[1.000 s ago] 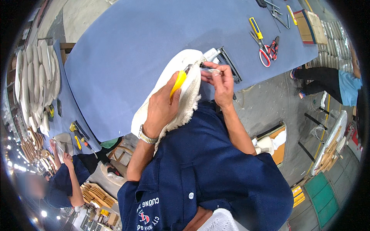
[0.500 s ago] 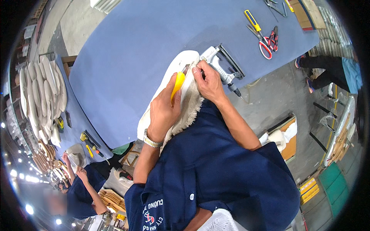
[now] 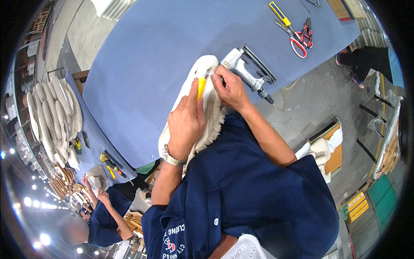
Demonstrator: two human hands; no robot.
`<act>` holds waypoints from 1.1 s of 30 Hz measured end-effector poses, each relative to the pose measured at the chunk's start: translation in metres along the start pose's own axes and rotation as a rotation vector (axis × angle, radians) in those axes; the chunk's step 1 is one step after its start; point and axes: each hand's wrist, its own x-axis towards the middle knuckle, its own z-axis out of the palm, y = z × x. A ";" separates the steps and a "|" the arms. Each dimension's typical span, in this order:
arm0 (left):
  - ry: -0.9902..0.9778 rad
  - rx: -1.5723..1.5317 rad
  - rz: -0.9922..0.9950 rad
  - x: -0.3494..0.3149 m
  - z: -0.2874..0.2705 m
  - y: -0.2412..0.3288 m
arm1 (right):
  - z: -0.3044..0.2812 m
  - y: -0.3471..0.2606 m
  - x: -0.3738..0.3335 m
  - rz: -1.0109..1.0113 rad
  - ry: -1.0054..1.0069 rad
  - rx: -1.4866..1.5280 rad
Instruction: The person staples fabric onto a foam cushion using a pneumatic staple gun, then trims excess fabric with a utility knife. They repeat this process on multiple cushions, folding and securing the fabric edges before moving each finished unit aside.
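A cream padded cushion piece (image 3: 176, 103) with frayed cloth along one edge rests at the near side of the blue table. My left hand (image 3: 186, 123), with a watch at its wrist, is closed around a yellow-handled tool (image 3: 201, 88). The tool's short tip meets the cloth near the cushion's far end, and its exact kind is hard to make out. My right hand (image 3: 232, 88) pinches the cloth edge beside that tip. Just beyond my right hand lies a silver staple gun (image 3: 246, 69) with its hose fitting toward me.
Red-handled scissors (image 3: 297, 46), a yellow-handled screwdriver (image 3: 279, 14) and red-black pliers (image 3: 307, 34) lie on the blue table (image 3: 138, 64). Cream cushions (image 3: 54, 116) are stacked at left. A co-worker (image 3: 110, 205) handles a cushion at lower left; another person's legs (image 3: 368, 62) show at right.
My left hand has shifted the yellow-handled tool slightly toward the cushion's far end, with its handle more upright. My right hand keeps pinching the cloth. The whole view has shifted a little.
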 end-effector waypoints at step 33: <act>-0.192 -0.029 -0.131 -0.001 -0.005 -0.011 | 0.000 0.020 -0.001 0.080 -0.090 0.143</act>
